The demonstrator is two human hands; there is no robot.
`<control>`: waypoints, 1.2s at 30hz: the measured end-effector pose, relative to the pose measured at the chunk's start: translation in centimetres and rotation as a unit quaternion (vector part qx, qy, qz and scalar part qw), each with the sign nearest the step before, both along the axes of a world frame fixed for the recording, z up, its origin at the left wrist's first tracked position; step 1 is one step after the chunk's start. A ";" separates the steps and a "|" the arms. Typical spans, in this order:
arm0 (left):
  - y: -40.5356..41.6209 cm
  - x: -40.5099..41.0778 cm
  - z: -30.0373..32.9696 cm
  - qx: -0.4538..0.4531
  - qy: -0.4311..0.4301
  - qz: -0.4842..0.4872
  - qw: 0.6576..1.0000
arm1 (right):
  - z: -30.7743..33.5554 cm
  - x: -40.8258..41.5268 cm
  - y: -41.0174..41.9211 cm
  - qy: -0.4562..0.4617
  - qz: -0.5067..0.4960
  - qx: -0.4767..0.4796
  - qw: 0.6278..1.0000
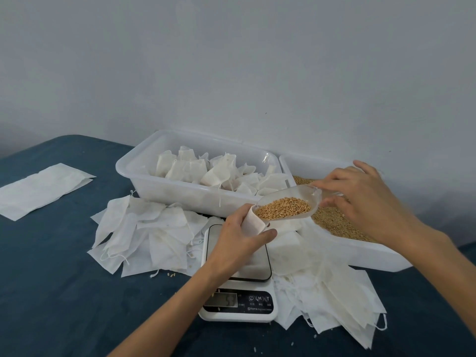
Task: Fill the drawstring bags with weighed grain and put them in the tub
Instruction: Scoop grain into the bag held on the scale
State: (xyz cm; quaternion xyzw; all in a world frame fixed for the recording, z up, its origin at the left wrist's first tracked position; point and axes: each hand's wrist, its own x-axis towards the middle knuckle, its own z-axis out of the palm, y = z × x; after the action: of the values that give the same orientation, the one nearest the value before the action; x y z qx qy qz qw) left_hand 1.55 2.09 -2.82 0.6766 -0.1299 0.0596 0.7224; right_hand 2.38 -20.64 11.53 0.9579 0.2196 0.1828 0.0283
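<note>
Here the tub [144, 176] holds filled bags [221, 171]; the scoop [288, 204] holds grain [283, 207].

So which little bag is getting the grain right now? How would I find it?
Find the kitchen scale at the front of the blue table. Just above its steel plate, the left hand grips one white bag upright, with the clear scoop of grain tipped at its mouth. The other empty bags lie flat in piles, and the filled ones sit in the left tub.

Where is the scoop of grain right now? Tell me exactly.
In the head view, right of centre: the scoop hangs over the scale, held by the right hand, its tip in the bag in the left hand.
</note>
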 end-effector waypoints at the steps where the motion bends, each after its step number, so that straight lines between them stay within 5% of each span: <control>1: 0.0 0.0 0.0 0.000 0.000 0.002 1.000 | 0.0 0.0 0.0 0.000 0.000 -0.002 1.000; 36: 0.8 0.1 0.4 0.031 0.035 -0.015 0.999 | -0.6 0.3 -0.3 -0.013 0.015 0.006 1.000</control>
State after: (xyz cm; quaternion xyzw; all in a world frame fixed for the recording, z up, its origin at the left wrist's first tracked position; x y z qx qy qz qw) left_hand 1.69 2.87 -2.46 0.6981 -0.1159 0.0210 0.7063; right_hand 2.70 -20.90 10.92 0.9521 0.2329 0.1971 0.0223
